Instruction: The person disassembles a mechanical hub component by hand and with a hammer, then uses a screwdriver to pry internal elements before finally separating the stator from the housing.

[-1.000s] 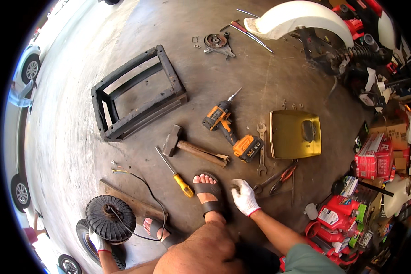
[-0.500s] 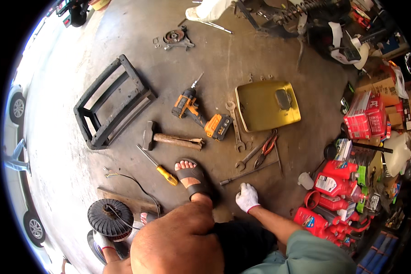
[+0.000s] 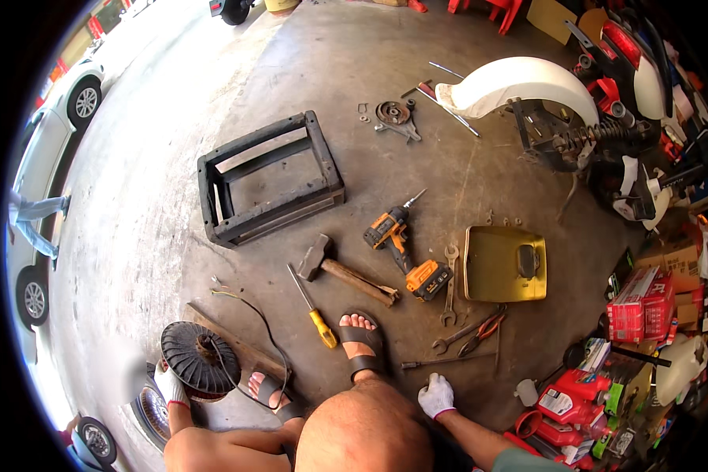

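Note:
My gloved left hand grips the side of a black finned wheel hub with a cable, above a spoked wheel. My gloved right hand is low, fingers curled, their contents hidden, just below a long metal tool. Between and ahead of my hands are my sandaled feet, a yellow-handled screwdriver, a hammer, an orange-black cordless driver, an open-end wrench, red-handled pliers and a yellow tray. A wooden plank lies by the hub.
A black metal frame stands ahead. A white fender with shock assembly and loose parts lie beyond. Red bottles and boxes crowd the right. A white car and a person's legs are at the far left.
My right hand has moved back toward my body from beside my right foot. My left hand stays on the hub. The view has shifted, showing more of the far floor.

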A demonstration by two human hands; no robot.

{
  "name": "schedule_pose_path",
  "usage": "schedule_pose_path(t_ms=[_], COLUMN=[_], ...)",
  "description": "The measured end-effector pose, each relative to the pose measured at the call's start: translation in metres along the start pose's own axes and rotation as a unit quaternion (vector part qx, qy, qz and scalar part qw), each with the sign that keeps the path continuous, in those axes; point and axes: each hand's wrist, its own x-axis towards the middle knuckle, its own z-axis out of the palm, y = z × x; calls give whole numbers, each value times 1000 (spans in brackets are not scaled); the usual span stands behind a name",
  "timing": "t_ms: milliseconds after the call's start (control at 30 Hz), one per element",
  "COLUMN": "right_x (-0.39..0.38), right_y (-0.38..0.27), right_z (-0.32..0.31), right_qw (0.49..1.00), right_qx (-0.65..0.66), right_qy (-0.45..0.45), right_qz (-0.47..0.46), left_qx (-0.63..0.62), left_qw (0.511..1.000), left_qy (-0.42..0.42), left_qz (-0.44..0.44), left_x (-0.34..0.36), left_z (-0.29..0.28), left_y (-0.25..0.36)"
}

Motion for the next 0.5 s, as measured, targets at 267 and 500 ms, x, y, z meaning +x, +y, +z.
schedule_pose_path(t_ms=[267, 500], right_x=[2, 46], right_y=[18, 43], right_z=[18, 33], right_qw=[1000, 985], right_qx=[-16, -37], right_qy=[-4, -166], right_qz=[-27, -25], left_qx=[-4, 211], left_qw=[1000, 970], left_qy=[21, 82], left_qz=[-1, 86], left_x=[-8, -45], left_z=[10, 21], left_y=[10, 39])
